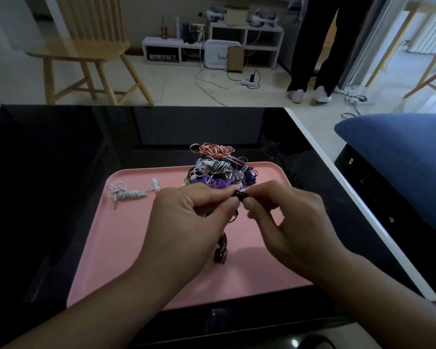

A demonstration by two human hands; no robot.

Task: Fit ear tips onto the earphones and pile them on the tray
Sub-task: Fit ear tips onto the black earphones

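tray [126, 248]: plain pink
table [61, 159]: glossy black with a white edge
earphone pile [218, 167]: orange-and-white cable on top, black-and-white stripes, purple and dark blue beneath
bundled earphones [130, 192]: white
ear tip [240, 196]: black
chair [86, 46]: pale wood
cushion [400, 152]: dark blue

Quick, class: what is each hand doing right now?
Left hand: pinches the black earbud.
Right hand: pinches the same earbud from the other side.
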